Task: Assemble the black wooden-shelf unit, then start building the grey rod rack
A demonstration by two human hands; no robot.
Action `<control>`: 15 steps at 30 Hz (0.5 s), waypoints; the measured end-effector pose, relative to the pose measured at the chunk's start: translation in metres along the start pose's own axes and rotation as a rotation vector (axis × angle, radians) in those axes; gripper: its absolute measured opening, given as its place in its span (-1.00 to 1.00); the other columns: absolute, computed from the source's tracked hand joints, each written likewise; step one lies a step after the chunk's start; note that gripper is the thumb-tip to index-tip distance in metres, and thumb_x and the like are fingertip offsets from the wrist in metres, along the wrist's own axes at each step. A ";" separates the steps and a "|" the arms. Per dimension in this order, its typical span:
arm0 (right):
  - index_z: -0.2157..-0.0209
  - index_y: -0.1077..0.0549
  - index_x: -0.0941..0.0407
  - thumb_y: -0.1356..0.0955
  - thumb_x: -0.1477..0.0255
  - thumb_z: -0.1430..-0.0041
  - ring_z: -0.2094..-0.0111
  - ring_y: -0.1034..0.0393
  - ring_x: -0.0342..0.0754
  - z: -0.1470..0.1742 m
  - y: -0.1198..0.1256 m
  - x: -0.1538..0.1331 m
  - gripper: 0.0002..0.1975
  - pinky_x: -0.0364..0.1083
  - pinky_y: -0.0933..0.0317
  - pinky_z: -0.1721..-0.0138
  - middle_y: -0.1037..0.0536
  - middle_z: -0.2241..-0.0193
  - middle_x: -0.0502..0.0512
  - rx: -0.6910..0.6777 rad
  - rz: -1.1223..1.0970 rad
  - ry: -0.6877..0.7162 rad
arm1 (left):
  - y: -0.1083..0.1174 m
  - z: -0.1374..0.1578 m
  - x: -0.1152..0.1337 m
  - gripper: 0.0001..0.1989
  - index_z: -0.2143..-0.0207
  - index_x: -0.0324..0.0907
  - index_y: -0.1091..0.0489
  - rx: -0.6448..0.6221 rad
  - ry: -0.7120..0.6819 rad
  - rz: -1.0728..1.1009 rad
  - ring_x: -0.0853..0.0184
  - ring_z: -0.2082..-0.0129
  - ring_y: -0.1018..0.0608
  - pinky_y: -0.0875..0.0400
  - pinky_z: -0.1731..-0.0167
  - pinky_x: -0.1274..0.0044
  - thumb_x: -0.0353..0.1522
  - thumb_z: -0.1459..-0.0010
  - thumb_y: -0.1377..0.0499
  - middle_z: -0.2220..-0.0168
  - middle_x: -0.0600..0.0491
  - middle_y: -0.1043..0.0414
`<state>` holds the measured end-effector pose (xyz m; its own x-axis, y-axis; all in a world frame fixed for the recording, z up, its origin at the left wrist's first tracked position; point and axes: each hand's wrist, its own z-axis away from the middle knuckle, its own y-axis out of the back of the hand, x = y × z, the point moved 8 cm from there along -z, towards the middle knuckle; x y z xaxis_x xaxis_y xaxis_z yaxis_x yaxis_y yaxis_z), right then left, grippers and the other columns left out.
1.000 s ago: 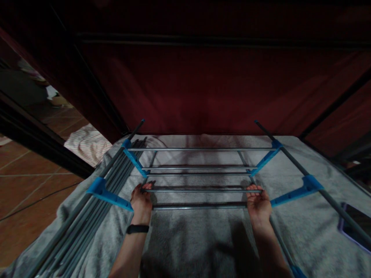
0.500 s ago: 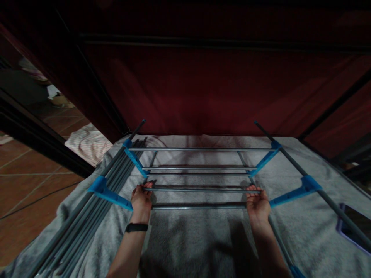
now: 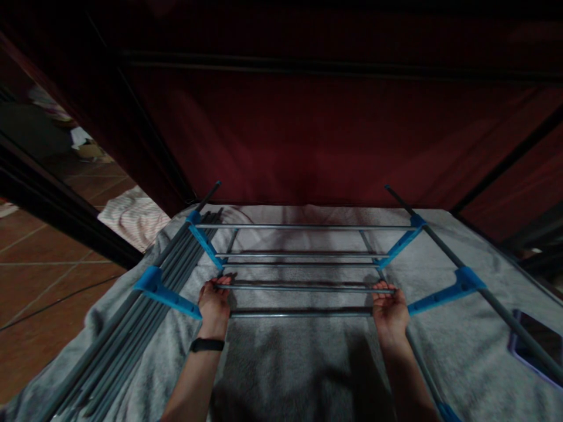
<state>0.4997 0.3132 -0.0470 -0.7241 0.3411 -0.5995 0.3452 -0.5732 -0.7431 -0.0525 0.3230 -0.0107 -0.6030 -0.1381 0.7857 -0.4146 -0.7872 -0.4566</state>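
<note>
A thin grey metal rod (image 3: 303, 288) lies level across the rack frame, one end in each of my hands. My left hand (image 3: 214, 299) has its fingers closed around the left end. The right end is gripped by my right hand (image 3: 389, 303), palm up. Around them stands a rack of grey tubes with blue plastic brackets; one bracket (image 3: 169, 295) is beside my left wrist and another (image 3: 446, 290) beside my right. A fixed crossbar (image 3: 301, 314) runs just nearer to me than the held rod. Further crossbars (image 3: 303, 226) span the far part.
Several loose grey tubes (image 3: 132, 328) lie bundled at the left on a grey blanket (image 3: 303, 363). A phone (image 3: 536, 346) with a purple edge rests at the right, partly behind a side tube. A dark red panel (image 3: 299, 140) rises behind the rack. Striped cloth (image 3: 134, 217) lies on the tiled floor.
Almost nothing differs. Both hands keep hold of the rod in the same place, with only a very slight shift.
</note>
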 end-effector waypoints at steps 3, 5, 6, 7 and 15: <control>0.42 -0.39 0.13 -0.35 0.38 -0.20 0.36 -0.51 -0.16 0.001 -0.001 0.000 -0.86 -0.12 -0.47 0.29 -0.54 0.44 -0.01 -0.011 -0.004 -0.008 | 0.000 -0.001 -0.001 -0.77 0.45 -0.18 -0.28 0.023 0.018 -0.009 0.38 0.50 -0.54 -0.48 0.30 0.49 -0.47 -0.25 0.06 0.54 0.07 -0.44; 0.41 -0.39 0.13 -0.35 0.37 -0.20 0.37 -0.51 -0.16 0.001 -0.002 0.000 -0.85 -0.14 -0.47 0.30 -0.54 0.44 -0.01 -0.015 0.005 -0.005 | 0.000 -0.002 0.000 -0.78 0.46 -0.18 -0.28 0.026 0.009 -0.014 0.38 0.49 -0.54 -0.48 0.31 0.49 -0.47 -0.24 0.05 0.54 0.07 -0.43; 0.40 -0.39 0.13 -0.35 0.37 -0.21 0.38 -0.51 -0.17 0.001 -0.002 0.000 -0.85 -0.15 -0.46 0.31 -0.54 0.44 -0.01 -0.015 0.010 -0.004 | 0.000 -0.003 0.000 -0.79 0.45 -0.18 -0.29 0.028 0.002 -0.016 0.38 0.49 -0.54 -0.48 0.31 0.50 -0.48 -0.23 0.05 0.54 0.08 -0.43; 0.40 -0.39 0.13 -0.35 0.37 -0.22 0.39 -0.50 -0.17 0.001 -0.001 0.000 -0.85 -0.16 -0.46 0.33 -0.54 0.44 -0.02 -0.013 0.012 -0.002 | 0.000 -0.003 0.000 -0.80 0.45 -0.18 -0.29 0.028 -0.006 -0.016 0.39 0.49 -0.54 -0.48 0.31 0.51 -0.49 -0.21 0.04 0.53 0.08 -0.43; 0.42 -0.37 0.10 -0.40 0.34 -0.17 0.41 -0.52 -0.17 -0.007 0.003 0.002 -0.83 -0.18 -0.48 0.37 -0.56 0.46 -0.06 -0.067 0.017 0.012 | 0.002 -0.003 0.000 -0.82 0.44 -0.18 -0.26 0.056 -0.028 -0.021 0.42 0.52 -0.51 -0.47 0.35 0.54 -0.47 -0.24 0.01 0.53 0.10 -0.42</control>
<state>0.5033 0.3169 -0.0526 -0.7105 0.3414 -0.6153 0.3965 -0.5281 -0.7509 -0.0557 0.3231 -0.0128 -0.5751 -0.1371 0.8065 -0.3881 -0.8221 -0.4165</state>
